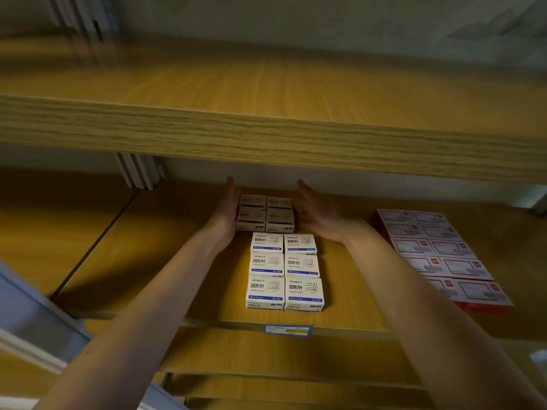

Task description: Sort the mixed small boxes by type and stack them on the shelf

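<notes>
Several white paper-clip boxes with blue bands (284,270) sit in two columns on the middle wooden shelf (183,261). Behind them, deeper in the shelf, a block of similar white boxes (265,214) stands two wide and stacked. My left hand (226,214) lies flat against the left side of that rear block, fingers straight. My right hand (318,211) is beside its right side, palm facing in, fingers apart, touching or nearly touching. To the right, several red-and-white boxes (438,253) lie in two columns on the same shelf.
The upper shelf board (266,134) overhangs close above the hands. A blue and yellow price label (287,330) is on the shelf's front edge. White uprights (139,173) stand at the back left. A grey-white rail (35,321) crosses the lower left corner.
</notes>
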The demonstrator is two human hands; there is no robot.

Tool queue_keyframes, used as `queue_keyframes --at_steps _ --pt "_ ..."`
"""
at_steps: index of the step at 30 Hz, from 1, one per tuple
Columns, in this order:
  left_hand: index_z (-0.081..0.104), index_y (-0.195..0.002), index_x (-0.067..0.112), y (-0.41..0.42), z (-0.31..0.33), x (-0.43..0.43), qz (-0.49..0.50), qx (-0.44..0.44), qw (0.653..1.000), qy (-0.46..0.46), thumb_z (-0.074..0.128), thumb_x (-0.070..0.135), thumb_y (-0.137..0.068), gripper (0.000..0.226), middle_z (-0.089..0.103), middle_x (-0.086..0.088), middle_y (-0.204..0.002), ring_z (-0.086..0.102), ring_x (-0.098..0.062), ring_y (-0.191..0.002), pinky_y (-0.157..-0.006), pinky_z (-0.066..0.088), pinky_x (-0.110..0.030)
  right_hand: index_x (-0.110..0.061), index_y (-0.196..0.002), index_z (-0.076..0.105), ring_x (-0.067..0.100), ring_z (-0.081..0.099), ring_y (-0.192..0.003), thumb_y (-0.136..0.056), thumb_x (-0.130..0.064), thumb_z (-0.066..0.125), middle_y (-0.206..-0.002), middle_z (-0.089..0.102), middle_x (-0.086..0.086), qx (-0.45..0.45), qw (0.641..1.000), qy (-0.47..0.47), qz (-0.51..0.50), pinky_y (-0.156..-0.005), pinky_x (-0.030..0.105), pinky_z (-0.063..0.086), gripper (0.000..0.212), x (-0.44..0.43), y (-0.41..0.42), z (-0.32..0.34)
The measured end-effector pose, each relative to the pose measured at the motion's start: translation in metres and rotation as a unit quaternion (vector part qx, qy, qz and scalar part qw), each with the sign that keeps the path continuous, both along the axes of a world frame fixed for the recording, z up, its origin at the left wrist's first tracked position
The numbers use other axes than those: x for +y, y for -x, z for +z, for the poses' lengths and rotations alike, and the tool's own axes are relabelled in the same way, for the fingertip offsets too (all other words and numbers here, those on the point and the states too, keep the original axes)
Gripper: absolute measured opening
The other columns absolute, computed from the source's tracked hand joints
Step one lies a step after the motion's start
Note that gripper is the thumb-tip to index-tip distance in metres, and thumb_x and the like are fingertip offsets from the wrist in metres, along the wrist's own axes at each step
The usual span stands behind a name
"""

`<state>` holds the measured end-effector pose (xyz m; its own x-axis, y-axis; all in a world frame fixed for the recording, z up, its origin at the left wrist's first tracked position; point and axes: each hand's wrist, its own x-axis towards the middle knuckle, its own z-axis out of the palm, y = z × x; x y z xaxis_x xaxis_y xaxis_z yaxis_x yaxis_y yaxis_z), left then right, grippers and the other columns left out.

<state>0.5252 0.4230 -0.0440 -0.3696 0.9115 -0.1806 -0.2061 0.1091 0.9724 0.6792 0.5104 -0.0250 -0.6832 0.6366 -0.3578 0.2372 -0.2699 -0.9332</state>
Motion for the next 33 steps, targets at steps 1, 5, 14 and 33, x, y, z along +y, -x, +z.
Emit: queue_keyframes --at_steps 1,5,14,33 --pt "0.049 -0.112 0.033 -0.003 0.0 0.0 -0.004 0.0 1.0 0.002 0.008 0.063 -0.089 0.055 0.055 0.017 -0.099 0.055 -0.002 -0.086 -0.073 0.038 -0.023 -0.003 -0.13 0.039 0.011 0.057 -0.092 -0.093 -0.053 0.024 -0.117 0.053 0.0 -0.005 1.0 0.002 -0.001 -0.081 0.023 0.042 0.064 0.001 -0.004 0.001" --pt "0.04 -0.129 0.027 -0.017 0.001 0.0 -0.036 -0.015 0.999 0.009 0.009 0.062 -0.089 0.062 0.053 0.003 -0.122 0.053 -0.01 -0.105 -0.086 0.038 -0.028 -0.001 -0.134 0.036 0.022 0.049 -0.118 -0.093 -0.052 0.026 -0.135 0.046 0.015 0.002 1.0 0.01 -0.005 -0.1 0.03 0.037 0.066 0.005 -0.021 0.001" --pt "0.007 -0.145 0.027 -0.028 0.001 -0.007 -0.056 -0.008 0.998 0.036 0.009 0.068 -0.085 0.073 0.029 -0.01 -0.148 0.035 -0.027 -0.131 -0.106 0.023 -0.04 -0.009 -0.144 0.015 0.023 0.028 -0.135 -0.094 -0.05 0.022 -0.148 0.027 0.014 0.023 1.0 0.012 0.003 -0.114 0.04 0.017 0.065 -0.003 -0.04 -0.001" --pt "0.029 -0.14 0.027 -0.022 0.019 -0.049 -0.008 0.24 0.971 0.008 0.041 0.048 -0.089 0.056 0.036 0.001 -0.143 0.029 -0.016 -0.133 -0.096 0.022 -0.024 -0.021 -0.143 0.018 0.016 0.014 -0.139 -0.096 -0.04 0.026 -0.152 0.016 0.0 -0.211 0.904 -0.373 -0.003 -0.107 0.025 0.011 0.051 -0.069 -0.097 0.031"
